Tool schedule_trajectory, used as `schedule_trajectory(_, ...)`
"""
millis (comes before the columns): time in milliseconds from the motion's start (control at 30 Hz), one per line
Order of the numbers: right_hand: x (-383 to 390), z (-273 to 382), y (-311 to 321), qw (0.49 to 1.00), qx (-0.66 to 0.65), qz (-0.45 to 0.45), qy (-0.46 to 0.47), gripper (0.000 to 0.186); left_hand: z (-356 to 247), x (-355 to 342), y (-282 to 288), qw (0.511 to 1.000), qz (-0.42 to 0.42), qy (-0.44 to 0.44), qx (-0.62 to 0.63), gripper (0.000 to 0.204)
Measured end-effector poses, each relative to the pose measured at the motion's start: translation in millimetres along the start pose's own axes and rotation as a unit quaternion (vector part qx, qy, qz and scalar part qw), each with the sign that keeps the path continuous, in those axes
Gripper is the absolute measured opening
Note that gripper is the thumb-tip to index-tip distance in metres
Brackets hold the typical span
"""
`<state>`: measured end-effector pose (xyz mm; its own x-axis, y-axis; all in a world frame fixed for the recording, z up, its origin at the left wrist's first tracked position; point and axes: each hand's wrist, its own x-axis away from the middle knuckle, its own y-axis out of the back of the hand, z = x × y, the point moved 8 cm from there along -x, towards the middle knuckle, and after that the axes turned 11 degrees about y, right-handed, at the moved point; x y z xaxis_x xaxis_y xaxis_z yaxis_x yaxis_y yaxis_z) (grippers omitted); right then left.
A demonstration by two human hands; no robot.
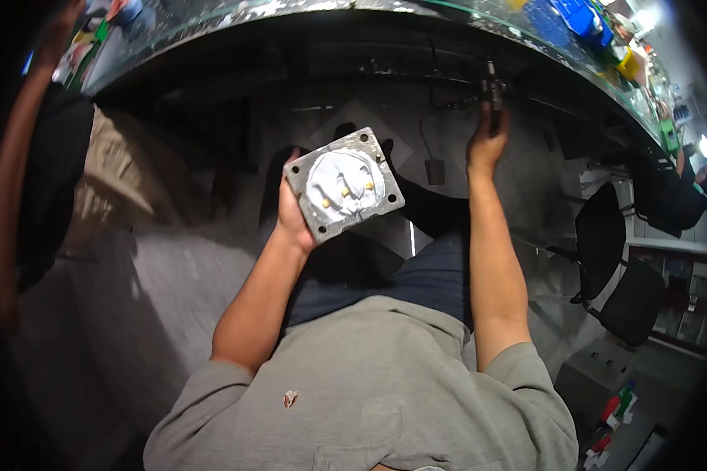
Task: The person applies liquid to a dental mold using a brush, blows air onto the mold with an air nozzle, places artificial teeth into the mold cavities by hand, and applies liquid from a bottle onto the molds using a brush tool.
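Grey metal formed the square block, which had a hole near each corner and a round, creased white inset with small yellow spots. The block was located just above and left of the frame's centre, over the dark trousers, its sides set at an angle to the frame. The left hand gripped the block along its left edge, touching the metal; most of its fingers were hidden underneath, so their spread could not be determined. Correct handling was judged to require firm support from below, a steady face and fingers clear of the white inset to avoid marking it. The right hand, right of the upper centre of the frame and well apart from the block, pinched a dark part below the glass edge of the surface; shadow obscured the part's details. A clear gap between part and block was judged advisable to prevent knocks.
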<state>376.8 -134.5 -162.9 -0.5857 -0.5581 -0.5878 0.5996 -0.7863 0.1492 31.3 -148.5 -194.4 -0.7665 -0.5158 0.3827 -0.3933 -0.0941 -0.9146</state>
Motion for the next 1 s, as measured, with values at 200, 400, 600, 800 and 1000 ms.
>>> schedule_trajectory(200,-4.3,18.2,3.1,0.979,-0.191,-0.073,-0.022,0.026,-8.6,-26.1,26.6,0.997,-0.05,-0.023,-0.051,0.093)
schedule_trajectory(400,42.0,81.7,43.9,0.945,-0.278,0.041,-0.166,0.033,-24.4,-40.9,38.7,0.993,-0.03,-0.028,-0.112,0.079)
schedule_trajectory(600,59.9,196.8,58.0,0.928,0.102,0.358,0.008,0.036,-17.4,-41.4,55.5,0.985,-0.039,-0.002,-0.169,0.053)
schedule_trajectory(800,110.2,245.8,11.3,0.845,0.136,0.516,-0.04,0.034,-12.1,-46.1,64.1,0.983,-0.034,0.015,-0.182,0.054)
schedule_trajectory(1000,127.7,252.4,-28.9,0.849,0.137,0.508,-0.047,0.025,-11.4,-46.4,74.8,0.973,-0.04,0.023,-0.228,0.064)
